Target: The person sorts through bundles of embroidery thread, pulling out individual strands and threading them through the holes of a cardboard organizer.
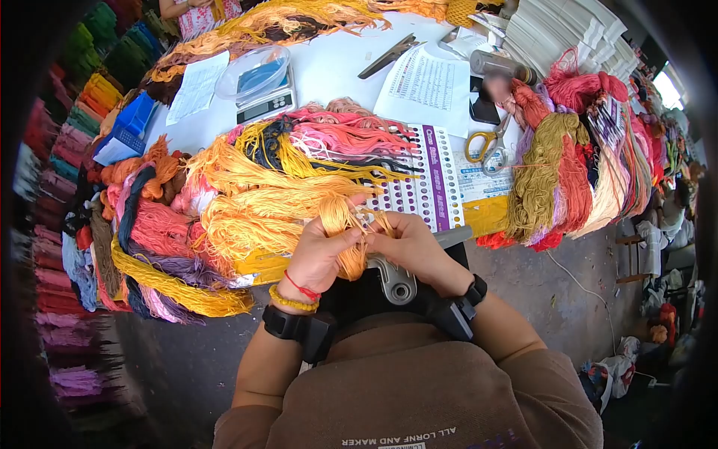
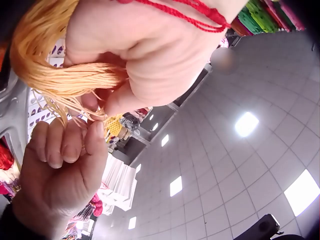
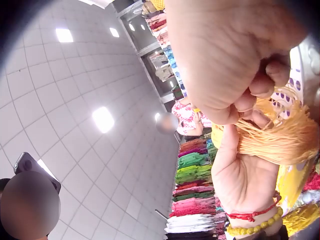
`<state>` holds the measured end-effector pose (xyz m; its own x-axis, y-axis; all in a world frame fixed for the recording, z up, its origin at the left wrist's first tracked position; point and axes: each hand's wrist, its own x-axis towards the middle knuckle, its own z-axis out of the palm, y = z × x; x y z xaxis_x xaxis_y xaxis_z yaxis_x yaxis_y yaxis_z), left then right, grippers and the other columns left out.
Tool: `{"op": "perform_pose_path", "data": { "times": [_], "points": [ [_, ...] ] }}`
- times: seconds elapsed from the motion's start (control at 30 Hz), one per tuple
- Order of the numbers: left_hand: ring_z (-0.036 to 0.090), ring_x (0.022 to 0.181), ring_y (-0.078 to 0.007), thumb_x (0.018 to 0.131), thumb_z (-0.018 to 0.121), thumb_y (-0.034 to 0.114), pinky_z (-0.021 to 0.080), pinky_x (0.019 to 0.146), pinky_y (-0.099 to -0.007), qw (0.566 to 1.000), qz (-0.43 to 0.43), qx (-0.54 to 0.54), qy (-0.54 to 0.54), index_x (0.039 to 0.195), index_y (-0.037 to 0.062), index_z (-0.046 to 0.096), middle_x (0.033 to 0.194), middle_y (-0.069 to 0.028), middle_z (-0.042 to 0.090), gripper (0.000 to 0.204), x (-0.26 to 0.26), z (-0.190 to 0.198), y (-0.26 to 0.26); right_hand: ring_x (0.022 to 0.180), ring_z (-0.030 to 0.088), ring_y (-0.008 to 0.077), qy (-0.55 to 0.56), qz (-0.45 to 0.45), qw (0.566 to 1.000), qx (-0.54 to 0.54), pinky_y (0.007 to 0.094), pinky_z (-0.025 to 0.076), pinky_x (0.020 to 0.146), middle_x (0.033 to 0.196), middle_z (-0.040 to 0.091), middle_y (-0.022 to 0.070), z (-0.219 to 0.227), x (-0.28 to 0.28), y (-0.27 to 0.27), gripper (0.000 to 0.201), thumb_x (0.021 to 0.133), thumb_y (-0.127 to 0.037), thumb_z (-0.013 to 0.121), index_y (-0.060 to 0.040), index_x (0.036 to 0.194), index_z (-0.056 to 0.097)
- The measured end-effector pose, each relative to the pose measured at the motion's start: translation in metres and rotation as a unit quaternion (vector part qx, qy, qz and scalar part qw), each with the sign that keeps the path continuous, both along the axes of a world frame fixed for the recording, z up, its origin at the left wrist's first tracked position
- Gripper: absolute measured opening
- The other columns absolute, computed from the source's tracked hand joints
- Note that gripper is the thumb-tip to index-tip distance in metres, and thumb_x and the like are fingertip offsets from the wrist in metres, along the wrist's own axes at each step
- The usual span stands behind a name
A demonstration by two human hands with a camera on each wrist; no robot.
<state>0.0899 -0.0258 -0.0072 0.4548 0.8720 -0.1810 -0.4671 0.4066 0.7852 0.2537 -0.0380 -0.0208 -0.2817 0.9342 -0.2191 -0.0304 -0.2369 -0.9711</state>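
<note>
My left hand [image 1: 314,258] grips a bundle of light orange thread [image 1: 340,217], its thumb across the strands near their end. Close against it, my right hand [image 1: 411,243] pinches loose strands of the same thread between thumb and curled fingers. In the left wrist view the thread [image 2: 75,80] loops around under the left hand, and its thin ends run to the right fingertips [image 2: 95,130]. The right wrist view shows the thumbs of both hands meeting at the strands [image 3: 270,140]. More light orange thread [image 1: 262,206] lies on the table just beyond the left hand.
A white card with punched holes and a purple strip [image 1: 434,172] lies just past the hands. Scissors [image 1: 490,146], printed sheets [image 1: 422,86] and a scale [image 1: 265,105] with a plastic bowl sit farther back. Thread piles [image 1: 550,172] hang over the table's front edge. A grey metal part [image 1: 396,280] is below the hands.
</note>
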Motion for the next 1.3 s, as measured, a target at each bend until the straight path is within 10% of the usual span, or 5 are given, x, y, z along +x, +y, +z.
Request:
{"op": "perform_pose_path", "data": {
  "times": [0.4, 0.57, 0.77, 0.93, 1.3],
  "points": [
    [0.049, 0.066, -0.0103, 0.089, 0.047, 0.014, 0.045, 0.07, -0.0269, 0.998, 0.019, -0.043, -0.046, 0.117, -0.0037, 0.047, 0.083, -0.0039, 0.054, 0.034, -0.007, -0.002, 0.003, 0.044, 0.038, 0.0046, 0.097, -0.017, 0.994, -0.051, 0.0182, 0.03, 0.041, 0.062, 0.051, -0.0009, 0.001, 0.004, 0.002, 0.01, 0.08, -0.012, 0.057, -0.0021, 0.079, 0.056],
    [0.044, 0.053, -0.0096, 0.093, 0.04, 0.029, 0.043, 0.063, -0.0271, 0.997, -0.045, -0.035, -0.047, 0.105, -0.0075, 0.053, 0.068, -0.0034, 0.051, 0.04, -0.013, -0.007, 0.004, 0.041, 0.031, 0.0048, 0.269, 0.183, 0.938, -0.12, 0.0191, 0.024, 0.04, 0.052, 0.038, -0.0042, -0.006, 0.017, 0.004, 0.019, 0.085, -0.02, 0.05, -0.0035, 0.094, 0.054],
    [0.047, 0.056, -0.0109, 0.094, 0.031, 0.037, 0.044, 0.065, -0.0281, 0.993, -0.067, -0.024, -0.099, 0.107, -0.0079, 0.052, 0.071, -0.0048, 0.054, 0.051, -0.019, -0.016, 0.006, 0.041, 0.023, 0.0044, 0.561, 0.012, 0.82, -0.113, 0.0191, 0.022, 0.04, 0.05, 0.024, -0.0064, 0.004, 0.019, 0.005, 0.037, 0.092, -0.031, 0.038, -0.0046, 0.117, 0.046],
    [0.054, 0.08, -0.0138, 0.093, 0.03, 0.042, 0.045, 0.071, -0.0283, 0.996, -0.03, -0.066, -0.059, 0.119, -0.0036, 0.045, 0.099, -0.0094, 0.056, 0.054, -0.007, -0.004, 0.002, 0.048, 0.037, 0.0, 0.253, -0.013, 0.964, -0.079, 0.0161, 0.031, 0.045, 0.065, 0.051, -0.006, 0.013, 0.011, 0.003, 0.02, 0.087, -0.018, 0.054, -0.0068, 0.103, 0.055],
    [0.051, 0.104, -0.0173, 0.094, 0.036, 0.031, 0.044, 0.084, -0.031, 0.998, -0.052, -0.026, -0.021, 0.125, -0.0033, 0.039, 0.12, -0.011, 0.048, 0.046, -0.003, -0.006, -0.002, 0.063, 0.049, 0.0039, 0.055, 0.021, 0.998, 0.011, 0.0187, 0.041, 0.057, 0.076, 0.054, -0.0006, -0.002, -0.012, 0.0, 0.018, 0.082, -0.007, 0.056, 0.0006, 0.099, 0.054]
  ]
}}
